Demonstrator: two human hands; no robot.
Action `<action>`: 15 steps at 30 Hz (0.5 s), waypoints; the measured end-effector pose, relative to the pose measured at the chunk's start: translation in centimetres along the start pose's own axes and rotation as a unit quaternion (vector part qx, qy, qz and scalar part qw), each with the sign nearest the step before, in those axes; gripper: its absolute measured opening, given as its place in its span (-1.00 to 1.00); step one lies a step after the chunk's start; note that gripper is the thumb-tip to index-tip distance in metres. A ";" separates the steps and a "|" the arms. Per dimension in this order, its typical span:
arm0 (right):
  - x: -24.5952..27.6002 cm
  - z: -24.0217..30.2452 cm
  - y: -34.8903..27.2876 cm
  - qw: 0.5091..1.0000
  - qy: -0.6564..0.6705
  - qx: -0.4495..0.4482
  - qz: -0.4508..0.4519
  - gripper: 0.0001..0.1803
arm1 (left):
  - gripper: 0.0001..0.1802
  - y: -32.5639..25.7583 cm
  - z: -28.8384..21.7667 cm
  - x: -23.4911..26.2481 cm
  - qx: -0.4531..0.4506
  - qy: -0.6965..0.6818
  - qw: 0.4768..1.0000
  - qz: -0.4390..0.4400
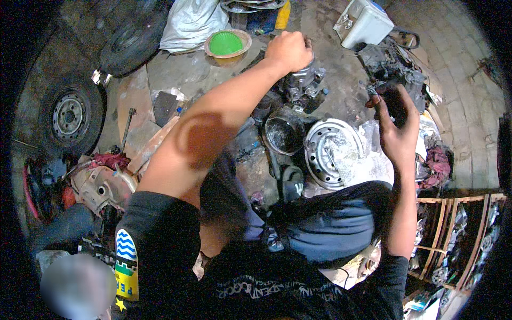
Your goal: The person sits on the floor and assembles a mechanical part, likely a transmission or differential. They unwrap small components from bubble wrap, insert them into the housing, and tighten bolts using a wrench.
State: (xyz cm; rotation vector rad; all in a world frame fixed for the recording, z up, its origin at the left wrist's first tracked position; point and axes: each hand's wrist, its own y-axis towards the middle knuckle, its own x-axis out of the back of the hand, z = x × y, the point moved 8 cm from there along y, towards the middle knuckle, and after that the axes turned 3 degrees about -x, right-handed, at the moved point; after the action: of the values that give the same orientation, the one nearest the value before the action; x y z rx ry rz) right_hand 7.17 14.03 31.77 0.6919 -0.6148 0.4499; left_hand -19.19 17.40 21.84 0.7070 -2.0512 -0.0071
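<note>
My left hand (290,52) reaches far forward, its fingers closed around the top of a greasy metal machine part (304,85) standing on the floor. The back of the hand hides most of that grip. My right hand (399,125) is raised at the right with its thumb and fingers curled. A small greyish metal piece (373,89) shows at the thumb tip; its exact kind is unclear. Between my hands, nearer me, a round open metal housing (284,130) adjoins the machine part. A silver wheel rim (332,154) lies to the right of it.
A brown bowl (246,41) with a green basin (225,44) stands at the back beside a white sack (193,24). Tyres (71,118) lean at the left. A white box (364,24) and dark engine parts (397,66) lie right. A wooden rack (453,234) stands near right.
</note>
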 end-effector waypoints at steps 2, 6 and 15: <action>0.5 -1.7 -0.3 0.996 0.007 0.050 -0.080 -0.91 | -0.56 1.0 -0.2 -0.8 -0.020 -0.012 1.000 0.007; -2.5 -5.5 1.1 0.999 0.026 -0.027 0.006 -0.89 | -0.56 1.9 -0.6 -1.9 -0.034 0.003 0.998 0.043; -11.6 -8.6 2.4 0.999 -0.021 -0.018 0.044 -0.85 | -0.55 2.3 -1.3 -2.4 -0.210 -0.066 0.975 0.042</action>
State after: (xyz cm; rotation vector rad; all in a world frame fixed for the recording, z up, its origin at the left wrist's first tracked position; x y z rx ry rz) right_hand 0.50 19.60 20.05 0.6426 -0.6930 0.5068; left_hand -18.32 20.87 21.36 0.3640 -2.1096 -0.4373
